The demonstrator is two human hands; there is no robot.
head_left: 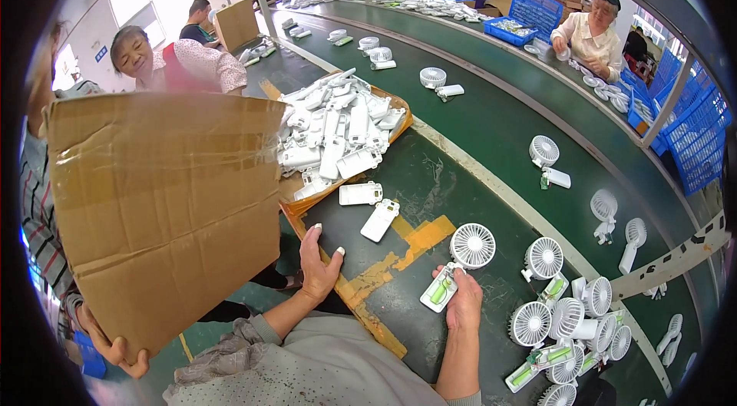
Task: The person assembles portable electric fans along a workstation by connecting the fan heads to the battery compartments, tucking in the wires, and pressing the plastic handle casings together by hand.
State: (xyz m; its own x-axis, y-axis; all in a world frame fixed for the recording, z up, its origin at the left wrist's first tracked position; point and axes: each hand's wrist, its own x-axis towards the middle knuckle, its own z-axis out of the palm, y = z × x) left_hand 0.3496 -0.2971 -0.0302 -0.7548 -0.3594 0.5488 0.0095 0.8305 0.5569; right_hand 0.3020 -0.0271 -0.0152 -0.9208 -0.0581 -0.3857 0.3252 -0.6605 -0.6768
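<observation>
Location: factory floor, assembly line. Seen from where I stand: long green conveyor belt; small white fans, some with green inner parts exposed. Matching white plastic casings heaped in bulk beside the workbench. Workers stationed on both sides of the belt. Blue mesh crates beyond it; cardboard boxes nearer side. Bright windows at left.
</observation>
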